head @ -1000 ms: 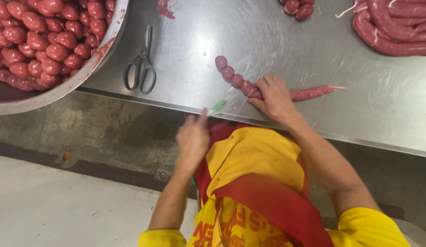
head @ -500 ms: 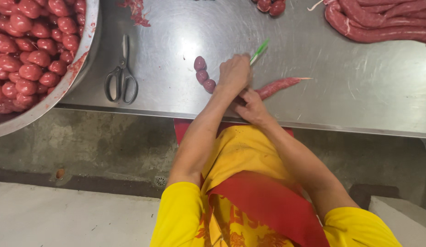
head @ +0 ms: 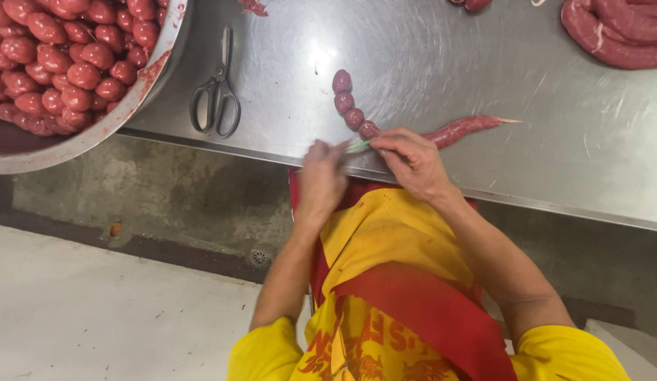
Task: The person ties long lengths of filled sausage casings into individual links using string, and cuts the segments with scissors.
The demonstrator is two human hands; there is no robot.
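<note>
Both hands work at the counter (head: 427, 63) edge: left hand (head: 323, 178) pinches a green tie (head: 357, 146), right hand (head: 412, 161) grips the sausage string (head: 455, 130). Step: tying off a link. Next requires tension on the tie.

Your right hand (head: 412, 161) covers where the sausage chain (head: 353, 106) meets the unlinked length. The bowl (head: 95, 130) and sausage coil (head: 618, 35) run off the picture's edges.
</note>
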